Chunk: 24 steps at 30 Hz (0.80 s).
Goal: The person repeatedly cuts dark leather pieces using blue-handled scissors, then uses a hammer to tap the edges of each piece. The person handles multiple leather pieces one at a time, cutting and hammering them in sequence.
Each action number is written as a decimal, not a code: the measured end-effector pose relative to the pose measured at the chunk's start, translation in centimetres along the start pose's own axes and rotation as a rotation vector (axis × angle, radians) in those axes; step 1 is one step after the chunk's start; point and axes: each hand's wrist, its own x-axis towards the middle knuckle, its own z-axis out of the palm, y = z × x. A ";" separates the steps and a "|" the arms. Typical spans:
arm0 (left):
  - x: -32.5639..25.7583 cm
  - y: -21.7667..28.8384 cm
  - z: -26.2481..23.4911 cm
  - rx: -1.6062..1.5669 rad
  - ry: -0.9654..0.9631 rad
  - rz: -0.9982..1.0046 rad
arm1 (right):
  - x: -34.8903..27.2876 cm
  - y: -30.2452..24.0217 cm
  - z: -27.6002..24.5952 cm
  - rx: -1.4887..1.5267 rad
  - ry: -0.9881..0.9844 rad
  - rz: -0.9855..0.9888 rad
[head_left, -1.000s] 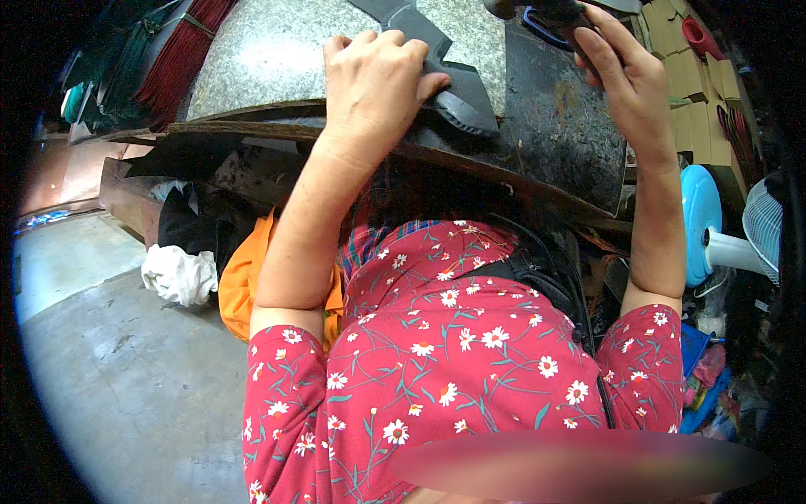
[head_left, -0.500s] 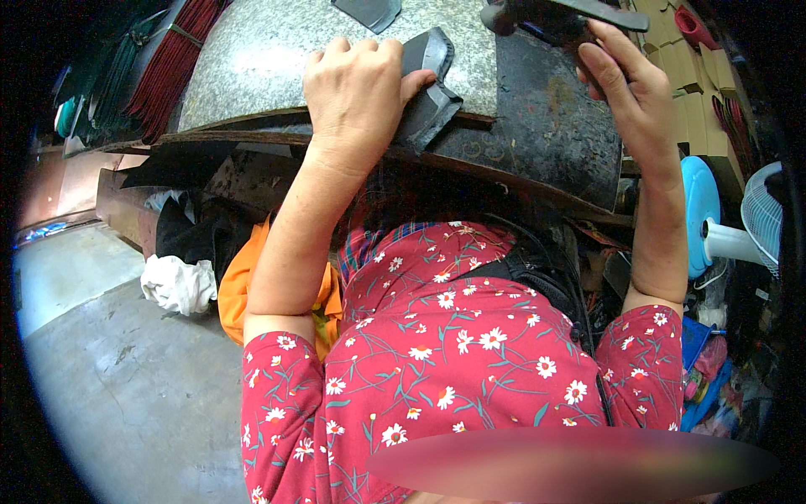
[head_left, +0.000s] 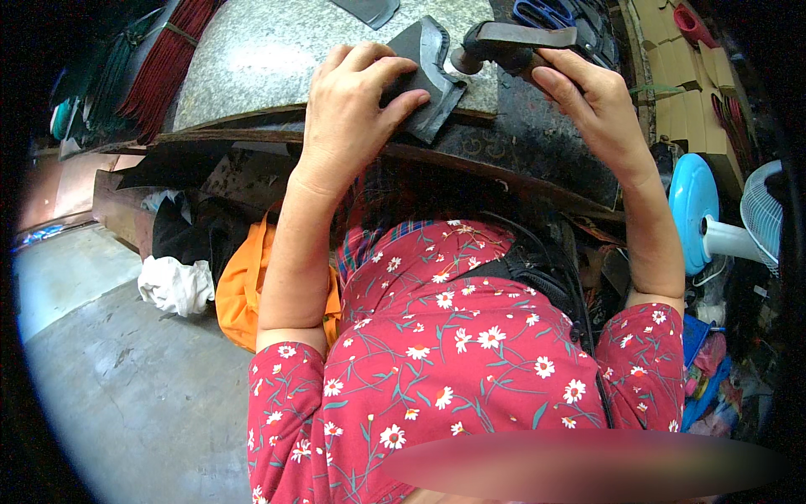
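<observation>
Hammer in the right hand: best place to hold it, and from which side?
Probably the dark handle, coming from the right: the hammer head is at its left end, and the handle runs rightward into the right hand.

Scuffed grey floor [head_left: 109, 378], dark workbench [head_left: 541, 155]

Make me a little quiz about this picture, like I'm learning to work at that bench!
1. True or false: the right hand holds a hammer.
2. Pick one: what colour is the big round base on the fan?
A) red
B) blue
C) green
3. Fill the gap: the ____ hand touches the dark piece by the hammer's head.

Key:
1. True.
2. B, blue.
3. Left: the left hand has its thumb on the piece.
</observation>
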 end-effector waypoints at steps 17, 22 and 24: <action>0.0 -0.2 0.1 -0.060 0.006 -0.020 | 1.0 -1.3 0.1 -0.047 -0.137 0.072; 0.1 -0.2 0.1 -0.055 0.031 -0.022 | 1.9 -1.2 -0.5 -0.079 0.073 -0.013; 0.1 -0.2 0.0 -0.064 0.052 -0.013 | 2.0 -1.2 0.2 -0.024 0.080 0.053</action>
